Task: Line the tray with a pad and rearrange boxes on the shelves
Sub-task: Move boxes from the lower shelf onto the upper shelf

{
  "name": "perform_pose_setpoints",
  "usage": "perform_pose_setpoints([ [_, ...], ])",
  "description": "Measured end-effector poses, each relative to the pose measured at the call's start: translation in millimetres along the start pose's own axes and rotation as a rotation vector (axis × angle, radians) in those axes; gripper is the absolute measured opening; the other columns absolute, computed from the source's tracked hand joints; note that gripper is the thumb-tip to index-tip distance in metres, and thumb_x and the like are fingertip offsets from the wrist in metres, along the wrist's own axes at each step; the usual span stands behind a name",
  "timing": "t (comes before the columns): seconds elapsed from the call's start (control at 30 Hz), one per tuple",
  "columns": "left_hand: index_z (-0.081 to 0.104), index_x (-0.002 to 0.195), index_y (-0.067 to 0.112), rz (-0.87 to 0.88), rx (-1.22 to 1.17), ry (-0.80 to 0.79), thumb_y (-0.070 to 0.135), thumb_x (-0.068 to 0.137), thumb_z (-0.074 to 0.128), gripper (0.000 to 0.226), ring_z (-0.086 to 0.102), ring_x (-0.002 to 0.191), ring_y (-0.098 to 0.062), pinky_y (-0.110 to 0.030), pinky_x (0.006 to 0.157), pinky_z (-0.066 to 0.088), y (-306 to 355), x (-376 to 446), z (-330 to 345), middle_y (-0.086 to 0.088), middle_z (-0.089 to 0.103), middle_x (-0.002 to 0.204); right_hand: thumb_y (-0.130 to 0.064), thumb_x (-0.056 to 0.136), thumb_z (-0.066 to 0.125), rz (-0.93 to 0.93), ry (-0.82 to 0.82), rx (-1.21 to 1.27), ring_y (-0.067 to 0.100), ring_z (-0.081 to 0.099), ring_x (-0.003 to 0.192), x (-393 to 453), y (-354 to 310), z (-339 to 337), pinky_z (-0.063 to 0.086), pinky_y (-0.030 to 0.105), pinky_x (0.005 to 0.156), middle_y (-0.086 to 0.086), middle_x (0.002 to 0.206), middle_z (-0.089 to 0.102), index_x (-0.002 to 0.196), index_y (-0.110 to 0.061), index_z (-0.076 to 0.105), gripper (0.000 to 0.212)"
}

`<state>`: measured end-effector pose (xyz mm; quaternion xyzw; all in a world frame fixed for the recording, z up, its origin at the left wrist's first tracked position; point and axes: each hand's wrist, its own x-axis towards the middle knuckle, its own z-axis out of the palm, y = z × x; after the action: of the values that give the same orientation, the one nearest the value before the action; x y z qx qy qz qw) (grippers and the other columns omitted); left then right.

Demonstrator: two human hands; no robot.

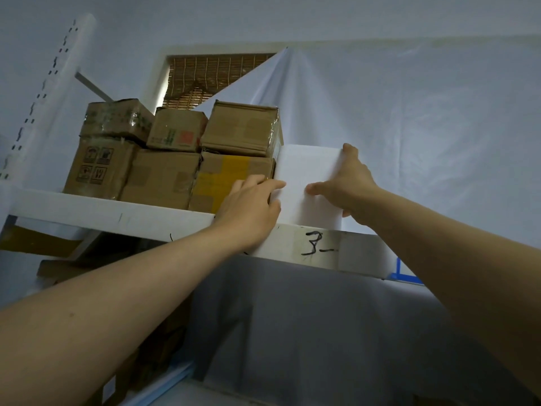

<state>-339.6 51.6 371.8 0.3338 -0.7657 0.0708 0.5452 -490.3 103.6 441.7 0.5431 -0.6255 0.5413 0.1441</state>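
Observation:
A plain white box (307, 168) stands on the top shelf (117, 212), at the right end of a row of cardboard boxes. My left hand (251, 206) grips its lower left corner, thumb across the front face. My right hand (348, 183) holds its right side, with fingers reaching up to the top right edge and thumb on the front. The white box touches the brown box with yellow tape (231, 177) on its left. No tray or pad is in view.
Several brown cardboard boxes (164, 148) are stacked two high to the left. The shelf's front rail bears a handwritten mark (316, 244). A white upright post (58, 83) rises at the left. White sheeting (409, 127) hangs behind. More boxes sit on lower shelves (158, 341).

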Motion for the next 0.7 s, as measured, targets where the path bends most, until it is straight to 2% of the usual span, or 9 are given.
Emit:
perform_pose_setpoints([
  [0.1,0.049,0.143,0.033,-0.005,0.005,-0.025,0.03,0.106,0.039,0.039,0.023,0.146,-0.02,-0.04,0.114,0.029,1,0,-2,0.005,0.029,0.16,-0.021,0.079,0.079,0.006,-0.017,0.014,0.037,0.053,0.116,-7,3,-5,0.053,0.052,0.092,0.012,0.135,0.044,0.15,-0.024,0.016,0.095],
  [0.23,0.056,0.137,0.031,-0.051,0.011,-0.027,0.031,0.104,0.044,0.035,0.023,0.147,-0.022,-0.043,0.115,0.028,1,-2,-4,0.003,0.03,0.16,-0.028,0.083,0.076,-0.07,-0.027,-0.026,0.031,0.052,0.11,-24,5,-19,0.051,0.042,0.089,0.013,0.139,0.039,0.149,-0.018,0.022,0.086],
  [0.33,0.057,0.133,0.028,-0.073,-0.09,0.108,0.029,0.1,0.053,0.033,0.032,0.141,-0.021,-0.035,0.105,0.034,8,-13,1,0.002,0.039,0.152,-0.034,0.086,0.072,-0.2,0.014,-0.113,0.03,0.052,0.115,-45,9,-40,0.045,0.035,0.087,0.011,0.141,0.038,0.149,-0.017,0.026,0.08],
  [0.43,0.058,0.127,0.024,-0.059,-0.146,0.292,0.03,0.097,0.058,0.031,0.039,0.131,-0.021,-0.027,0.095,0.03,25,-29,11,0.0,0.044,0.141,-0.037,0.088,0.067,-0.335,0.08,-0.169,0.022,0.055,0.111,-70,19,-60,0.046,0.032,0.087,0.006,0.137,0.043,0.146,-0.021,0.034,0.069],
  [0.5,0.059,0.122,0.021,-0.004,-0.159,0.402,0.032,0.095,0.059,0.029,0.042,0.124,-0.022,-0.025,0.095,0.029,40,-42,19,-0.004,0.048,0.135,-0.038,0.089,0.066,-0.413,0.118,-0.177,0.014,0.055,0.104,-86,29,-73,0.05,0.032,0.089,0.001,0.133,0.047,0.143,-0.024,0.04,0.061],
  [0.57,0.06,0.117,0.016,0.099,-0.17,0.475,0.033,0.092,0.058,0.03,0.044,0.118,-0.025,-0.026,0.094,0.031,55,-56,28,-0.009,0.05,0.128,-0.034,0.09,0.065,-0.502,0.179,-0.188,0.004,0.05,0.097,-101,41,-87,0.049,0.024,0.086,-0.003,0.124,0.051,0.138,-0.022,0.046,0.053],
  [0.63,0.061,0.113,0.011,0.212,-0.175,0.477,0.032,0.09,0.058,0.031,0.045,0.113,-0.029,-0.026,0.093,0.031,69,-76,40,-0.015,0.051,0.121,-0.028,0.09,0.064,-0.617,0.278,-0.19,0.003,0.048,0.088,-121,59,-107,0.047,0.017,0.08,-0.001,0.111,0.055,0.131,-0.016,0.053,0.044],
  [0.7,0.062,0.108,0.005,0.321,-0.181,0.434,0.029,0.088,0.057,0.031,0.045,0.107,-0.033,-0.023,0.09,0.027,78,-101,54,-0.021,0.052,0.113,-0.02,0.087,0.062,-0.709,0.382,-0.189,0.006,0.048,0.082,-142,82,-127,0.047,0.023,0.075,0.002,0.098,0.056,0.121,-0.009,0.058,0.037],
])
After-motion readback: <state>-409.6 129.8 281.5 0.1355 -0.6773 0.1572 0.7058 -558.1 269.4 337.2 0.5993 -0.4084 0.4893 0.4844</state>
